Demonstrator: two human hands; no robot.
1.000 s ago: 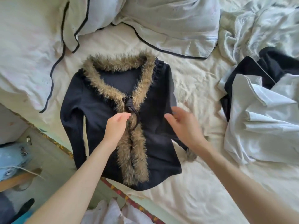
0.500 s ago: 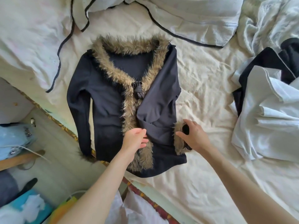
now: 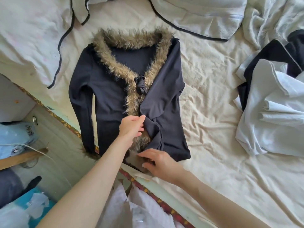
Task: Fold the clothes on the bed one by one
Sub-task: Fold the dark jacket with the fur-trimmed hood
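While the dark cardigan [image 3: 105,89] with brown fur trim lies flat on the bed [image 3: 213,99], the left hand [image 3: 131,127] pinches the folded-over sleeve [image 3: 158,112] at its middle. The right hand [image 3: 160,162] rests at the bottom hem, fingers seemingly curled into the fur.
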